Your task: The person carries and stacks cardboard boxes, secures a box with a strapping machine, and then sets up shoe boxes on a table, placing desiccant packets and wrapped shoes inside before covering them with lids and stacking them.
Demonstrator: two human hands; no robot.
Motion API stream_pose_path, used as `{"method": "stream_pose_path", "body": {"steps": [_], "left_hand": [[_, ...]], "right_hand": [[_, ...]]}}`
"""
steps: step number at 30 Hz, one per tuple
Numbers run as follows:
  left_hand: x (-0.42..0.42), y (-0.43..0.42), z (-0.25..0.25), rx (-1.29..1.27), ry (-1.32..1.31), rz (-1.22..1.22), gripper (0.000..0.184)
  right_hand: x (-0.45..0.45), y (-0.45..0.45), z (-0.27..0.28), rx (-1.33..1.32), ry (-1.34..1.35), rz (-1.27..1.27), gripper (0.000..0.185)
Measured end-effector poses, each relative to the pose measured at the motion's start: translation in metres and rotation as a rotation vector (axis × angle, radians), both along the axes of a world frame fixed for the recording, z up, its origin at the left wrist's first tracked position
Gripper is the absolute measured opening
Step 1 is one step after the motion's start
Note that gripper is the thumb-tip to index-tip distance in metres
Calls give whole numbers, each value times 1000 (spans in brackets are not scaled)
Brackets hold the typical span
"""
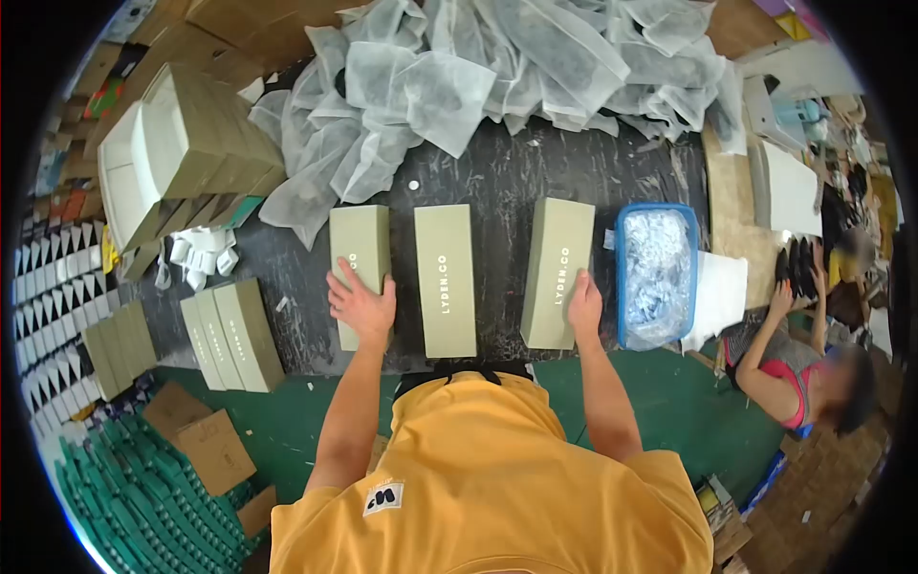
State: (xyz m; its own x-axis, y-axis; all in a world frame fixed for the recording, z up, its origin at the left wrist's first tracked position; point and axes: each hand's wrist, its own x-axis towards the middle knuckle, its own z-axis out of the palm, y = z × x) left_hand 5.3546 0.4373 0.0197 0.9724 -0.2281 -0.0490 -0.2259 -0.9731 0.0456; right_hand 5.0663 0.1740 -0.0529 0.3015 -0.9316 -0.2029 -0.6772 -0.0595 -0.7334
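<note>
Three long olive-green boxes lettered LYDEN.CO stand in a row on the black worktable. My left hand [363,304] lies across the left box [360,230], its fingers spread over the top and its thumb at the right edge, covering part of the lettering. The middle box [445,277] is untouched between my hands. My right hand [585,308] grips the right side of the right box [559,258], thumb at its edge; the other fingers are partly hidden. A blue plastic bin [620,277] with small clear packets inside sits just right of that hand.
White translucent bags [449,86] are heaped along the table's back. More olive boxes [229,335] stand at left, near stacked open boxes [206,153] and small white pieces [201,256]. Green stacked items [143,488] fill the lower left. A co-worker [803,373] handles dark shoes at right.
</note>
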Motion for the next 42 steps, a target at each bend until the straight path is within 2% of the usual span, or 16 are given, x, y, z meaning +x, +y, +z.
{"method": "stream_pose_path", "body": {"steps": [7, 9, 11, 13, 16, 19, 21, 23, 25, 28, 29, 31, 35, 37, 39, 42], "left_hand": [[-60, -10, -18, 4, 28, -35, 83], [-38, 12, -9, -620, 213, 100, 86], [-17, 46, -17, -825, 492, 393, 79], [-9, 84, -51, -854, 795, 214, 72], [9, 149, 8, -776, 529, 233, 62], [55, 262, 100, -810, 610, 36, 65], [97, 343, 157, -709, 468, 277, 71], [157, 451, 154, -474, 295, 444, 83], [221, 521, 184, -860, 592, 400, 81], [293, 596, 157, -860, 686, 506, 71], [309, 616, 134, -869, 701, 475, 71], [326, 632, 97, -812, 706, 491, 71], [322, 622, 112, -915, 719, 447, 72], [327, 625, 105, -926, 701, 462, 70], [327, 635, 90, -946, 690, 407, 70], [302, 619, 99, -442, -113, 232, 65]], "right_hand": [[70, 69, 18, -36, 78, 197, 52], [73, 71, 24, 35, 50, 209, 51], [71, 73, 17, 159, 63, 199, 53], [72, 84, 2, 192, -39, 204, 55], [105, 125, -21, 247, -165, 261, 55], [185, 220, 53, 425, -306, 479, 53], [244, 302, 105, 357, -334, 641, 38], [297, 387, 148, 266, -444, 802, 34], [339, 463, 157, 225, -470, 955, 50], [386, 558, 126, 260, -425, 1022, 55], [391, 583, 93, 344, -134, 994, 63], [394, 598, 95, 499, -244, 985, 73], [397, 579, 106, 736, -102, 970, 81], [408, 552, 101, 647, -87, 1239, 81], [437, 499, 189, 253, -98, 1265, 66], [498, 400, 294, -409, -449, 931, 46]]}}
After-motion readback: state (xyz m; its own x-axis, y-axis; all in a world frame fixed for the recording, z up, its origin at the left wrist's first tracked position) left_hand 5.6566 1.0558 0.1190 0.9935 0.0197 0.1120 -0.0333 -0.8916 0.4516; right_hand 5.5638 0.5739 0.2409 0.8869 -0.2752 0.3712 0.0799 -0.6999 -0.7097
